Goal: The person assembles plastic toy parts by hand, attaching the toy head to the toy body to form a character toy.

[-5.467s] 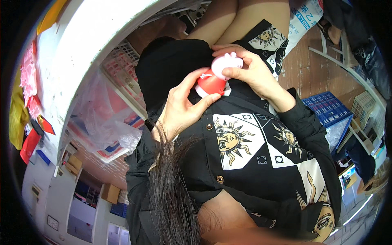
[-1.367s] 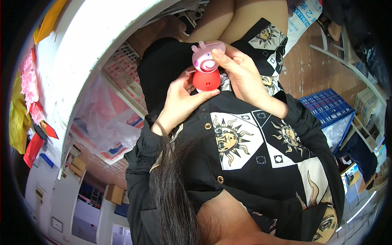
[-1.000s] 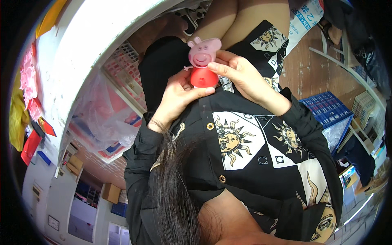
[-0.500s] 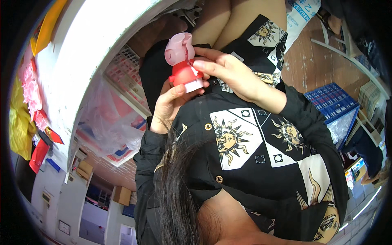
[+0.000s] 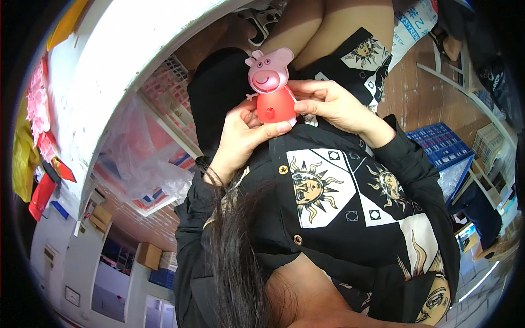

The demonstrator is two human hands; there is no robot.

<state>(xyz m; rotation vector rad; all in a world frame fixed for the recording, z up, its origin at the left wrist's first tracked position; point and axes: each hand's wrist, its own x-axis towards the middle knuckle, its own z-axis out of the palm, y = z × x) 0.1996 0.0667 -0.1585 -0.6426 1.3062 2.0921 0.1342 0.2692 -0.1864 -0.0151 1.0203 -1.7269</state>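
Observation:
A pig toy figure with a pink head and a red body is held up in front of my lap. Its smiling front shows, with the head away from my body and the base near my shirt. My left hand grips it by the lower left side, thumb along the base. On the other side, my right hand closes on the red body, with the thumb at its edge and the other fingers partly hidden behind it. A small pink arm sticks out at the figure's left.
At the left is the white tabletop with pink parts and a yellow bag near its far left. Below it stand a crate with clear plastic and a basket of pink pieces. A blue crate stands at the right.
The toy pig has been turned from a side view so its front shows, and moved slightly to the right. My left thumb now lies along the base; both hands still hold it.

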